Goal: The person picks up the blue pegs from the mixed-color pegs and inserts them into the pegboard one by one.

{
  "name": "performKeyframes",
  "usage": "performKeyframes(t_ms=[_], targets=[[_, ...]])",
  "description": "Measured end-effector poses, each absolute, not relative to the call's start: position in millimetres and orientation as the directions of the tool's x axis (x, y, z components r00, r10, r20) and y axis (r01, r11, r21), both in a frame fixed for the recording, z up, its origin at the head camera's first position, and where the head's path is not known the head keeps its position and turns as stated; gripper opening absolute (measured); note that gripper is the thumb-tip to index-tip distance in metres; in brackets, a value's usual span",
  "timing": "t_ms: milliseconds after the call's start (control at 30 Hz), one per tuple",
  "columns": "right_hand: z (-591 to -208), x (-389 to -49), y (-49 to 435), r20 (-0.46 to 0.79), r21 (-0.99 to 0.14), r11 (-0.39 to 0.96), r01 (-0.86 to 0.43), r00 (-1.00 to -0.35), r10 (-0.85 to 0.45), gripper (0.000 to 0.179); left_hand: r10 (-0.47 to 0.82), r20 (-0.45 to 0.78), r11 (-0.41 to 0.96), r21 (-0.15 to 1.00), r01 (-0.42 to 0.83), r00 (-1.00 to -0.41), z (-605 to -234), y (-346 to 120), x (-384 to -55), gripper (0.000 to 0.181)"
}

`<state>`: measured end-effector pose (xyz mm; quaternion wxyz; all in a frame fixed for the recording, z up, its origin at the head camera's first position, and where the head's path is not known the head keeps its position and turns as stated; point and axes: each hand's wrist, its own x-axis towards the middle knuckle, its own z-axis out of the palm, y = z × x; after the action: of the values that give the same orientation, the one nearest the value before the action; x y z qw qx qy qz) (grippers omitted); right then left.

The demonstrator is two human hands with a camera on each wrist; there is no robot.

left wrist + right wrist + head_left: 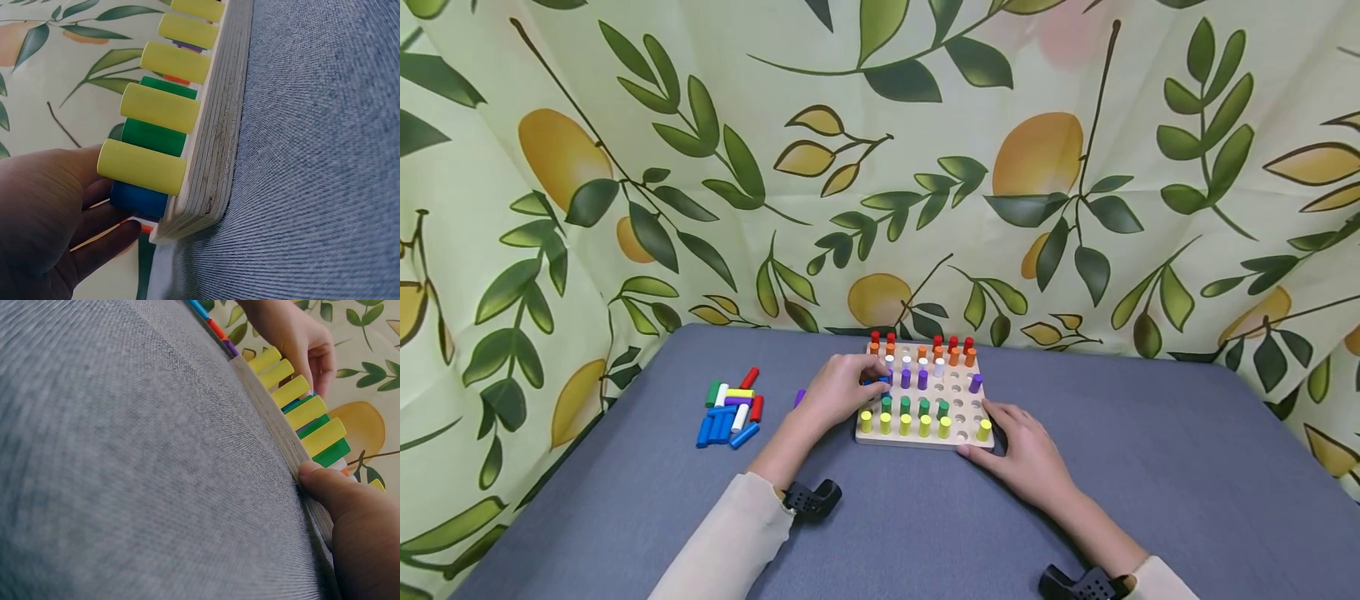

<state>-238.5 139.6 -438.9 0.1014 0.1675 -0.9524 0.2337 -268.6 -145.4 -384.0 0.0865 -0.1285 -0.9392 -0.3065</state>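
Observation:
A wooden pegboard (917, 444) holds rows of red, orange, white, purple, green and yellow pegs. My left hand (838, 390) reaches over its left side and pinches a blue peg (139, 199) between thumb and fingers, low at the board's surface. Yellow pegs (142, 167) stand in front of that peg in the left wrist view, with green pegs (154, 136) beside it. My right hand (1026, 454) grips the board's near right corner, its thumb (322, 478) against the front edge and its fingers along the right side.
Loose pegs lie in a group left of the board, among them several blue pegs (721, 423), a green peg (712, 393) and red pegs (749, 377). A single purple peg (800, 397) lies near my left wrist. Behind the grey table (625, 500) hangs a leaf-patterned cloth (925, 233).

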Motion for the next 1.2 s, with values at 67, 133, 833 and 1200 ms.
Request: performKeyframes(t_ms=[67,133,833,1200], targets=[[-439.0,-238.7,139.4,0.271,-0.410,0.835,-0.368,-0.923,-0.273,0.087,0.190,0.239,0.778,0.555,0.295,-0.952,-384.4,-146.0,-268.6,0.013],[-438.6,-238.7,139.4,0.270,-0.410,0.834,-0.369,-0.923,-0.276,0.087,0.190,0.238,0.772,0.564,0.295,-0.952,-385.1,-146.6,-268.9,0.013],[-439.8,-240.4,140.0,0.260,-0.409,0.836,-0.365,-0.925,-0.277,0.088,0.199,0.227,0.773,0.562,0.295,-0.953,-387.7,-146.9,-269.2,0.011],[-438.2,-239.1,139.8,0.252,-0.411,0.837,-0.360,-0.928,-0.275,0.088,0.177,0.174,0.753,0.610,0.247,-0.969,-387.6,-149.6,-271.6,0.016]])
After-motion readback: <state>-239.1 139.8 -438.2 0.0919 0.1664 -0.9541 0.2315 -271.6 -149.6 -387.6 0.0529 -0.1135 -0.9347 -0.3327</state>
